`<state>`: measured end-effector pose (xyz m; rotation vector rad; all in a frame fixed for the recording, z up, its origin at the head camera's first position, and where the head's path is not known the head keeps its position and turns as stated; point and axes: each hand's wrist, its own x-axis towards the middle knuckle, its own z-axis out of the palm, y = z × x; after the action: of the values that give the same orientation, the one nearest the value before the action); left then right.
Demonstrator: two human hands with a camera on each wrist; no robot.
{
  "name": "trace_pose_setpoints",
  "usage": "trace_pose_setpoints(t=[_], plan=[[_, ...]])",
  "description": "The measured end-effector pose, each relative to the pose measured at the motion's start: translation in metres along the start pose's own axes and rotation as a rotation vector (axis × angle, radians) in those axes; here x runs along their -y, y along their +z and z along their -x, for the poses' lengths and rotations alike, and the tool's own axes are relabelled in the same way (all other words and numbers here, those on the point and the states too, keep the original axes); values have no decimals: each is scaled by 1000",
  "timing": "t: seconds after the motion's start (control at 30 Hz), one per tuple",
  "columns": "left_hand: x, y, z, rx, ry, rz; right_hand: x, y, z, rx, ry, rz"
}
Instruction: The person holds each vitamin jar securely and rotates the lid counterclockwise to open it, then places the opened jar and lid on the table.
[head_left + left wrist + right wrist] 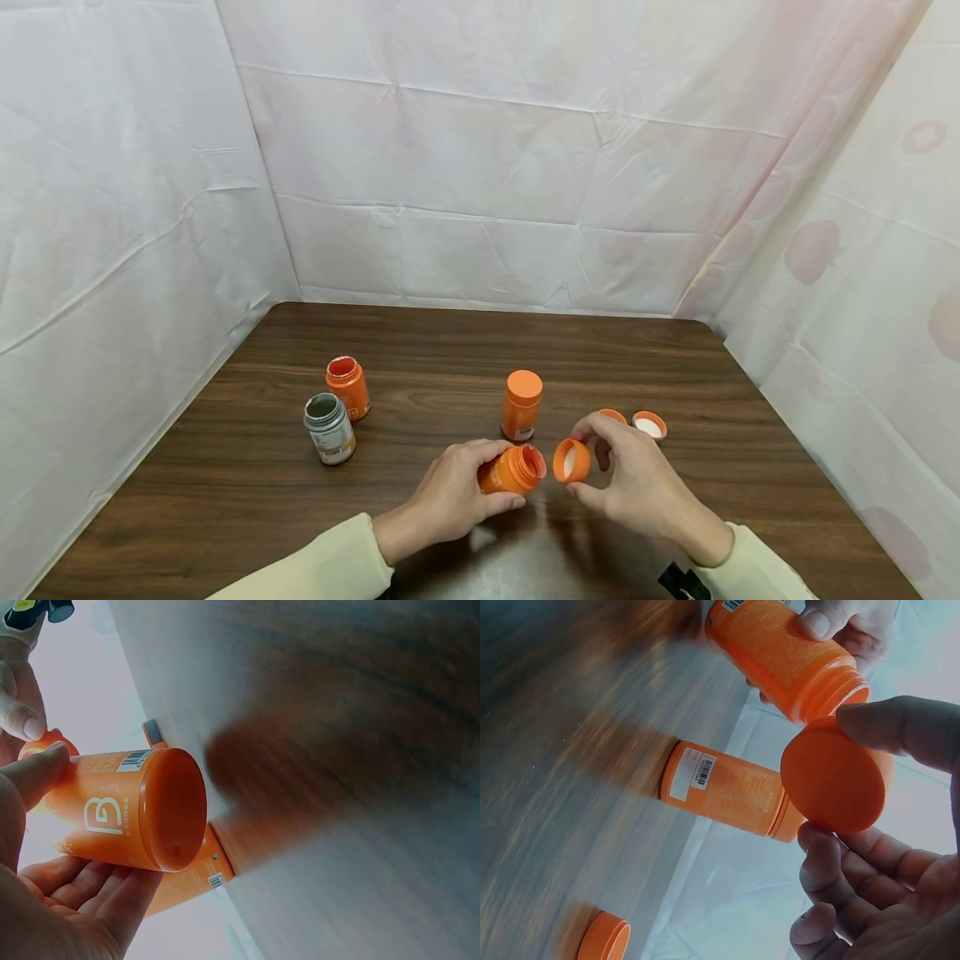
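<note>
My left hand (459, 492) grips an orange bottle (510, 472), tilted with its uncapped, threaded mouth toward the right. In the left wrist view the orange bottle (112, 810) shows its base and a white printed logo, thumb on one side and fingers on the other. Between thumb and fingertips my right hand (637, 483) pinches an orange cap (572, 461), its pale inner side turned toward the bottle mouth. Seen from the right wrist, the cap (834, 776) overlaps the edge of the bottle's mouth.
Behind the hands stands a capped orange bottle (522, 406). Two loose caps lie to the right, one (650, 425) inner side up, the other (612, 416) partly hidden by the right hand. At left stand an open orange bottle (348, 388) and an open grey bottle (330, 429).
</note>
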<state>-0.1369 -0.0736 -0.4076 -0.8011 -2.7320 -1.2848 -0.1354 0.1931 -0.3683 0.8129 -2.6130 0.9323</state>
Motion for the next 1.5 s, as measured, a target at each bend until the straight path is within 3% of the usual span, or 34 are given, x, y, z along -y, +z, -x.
trace_pose_setpoints(t=[0.87, 1.5], plan=[[0, -9, 2, -31, -22, 9, -6, -5, 6, -78, 0, -5], [4, -19, 4, -94, -30, 24, -24, -13, 19, -92, 168, -29]])
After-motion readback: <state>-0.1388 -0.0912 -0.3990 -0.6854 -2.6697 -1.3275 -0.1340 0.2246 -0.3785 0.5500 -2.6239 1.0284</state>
